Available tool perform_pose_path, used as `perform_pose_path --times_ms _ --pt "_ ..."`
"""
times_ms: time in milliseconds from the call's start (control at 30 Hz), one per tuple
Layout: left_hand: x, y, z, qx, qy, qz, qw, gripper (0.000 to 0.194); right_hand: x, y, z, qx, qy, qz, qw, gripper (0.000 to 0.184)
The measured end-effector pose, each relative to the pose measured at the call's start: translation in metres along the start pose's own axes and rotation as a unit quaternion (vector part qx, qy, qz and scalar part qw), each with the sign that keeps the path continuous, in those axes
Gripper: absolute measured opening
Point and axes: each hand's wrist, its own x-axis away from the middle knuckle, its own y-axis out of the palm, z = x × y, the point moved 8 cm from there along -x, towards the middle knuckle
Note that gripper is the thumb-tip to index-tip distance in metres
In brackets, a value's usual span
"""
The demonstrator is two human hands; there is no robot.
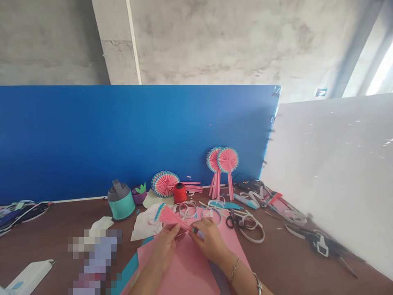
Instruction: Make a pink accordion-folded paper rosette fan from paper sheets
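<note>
The left hand (168,242) grips the pleated paper fan (168,215) near its narrow end; the right hand (209,237) pinches that end. The fan is above pink paper (190,268) on the desk (276,258).

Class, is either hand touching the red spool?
No, the red spool stands farther back, while the left hand pinches a pleated pink fan and the right hand is at its narrow end.

And here the folded fan (168,215) loses its lower end behind the right hand's (210,237) fingers; pink paper (190,266) runs off the bottom edge, a white box (29,278) cropped too, and a seemingly lilac object (100,254) dissolves into blocks!
</note>
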Motion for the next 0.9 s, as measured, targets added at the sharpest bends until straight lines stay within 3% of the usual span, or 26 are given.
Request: perform_pose_path --times_ms 167,300,600,767,900 --pt "-0.001 -0.007 0.004 -0.004 0.014 0.029 0.999 0.030 0.000 0.001 0.000 -0.008 0.009 -0.020 1.000 0.004" --pt "-0.001 -0.009 0.006 -0.006 0.017 0.043 0.999 0.031 0.002 0.004 0.003 -0.019 0.002 -0.029 0.999 0.015" --pt "-0.001 -0.005 -0.002 0.017 -0.006 0.025 1.000 0.029 0.002 0.004 0.003 -0.012 -0.011 -0.003 1.000 0.010" --pt "-0.005 -0.014 -0.005 0.033 0.000 0.055 0.998 0.029 0.000 -0.003 0.005 0.011 -0.016 0.036 0.999 0.014" --pt "-0.005 -0.013 -0.002 0.055 0.004 0.061 0.997 0.036 0.000 -0.001 0.003 0.027 -0.024 0.030 0.999 0.013"
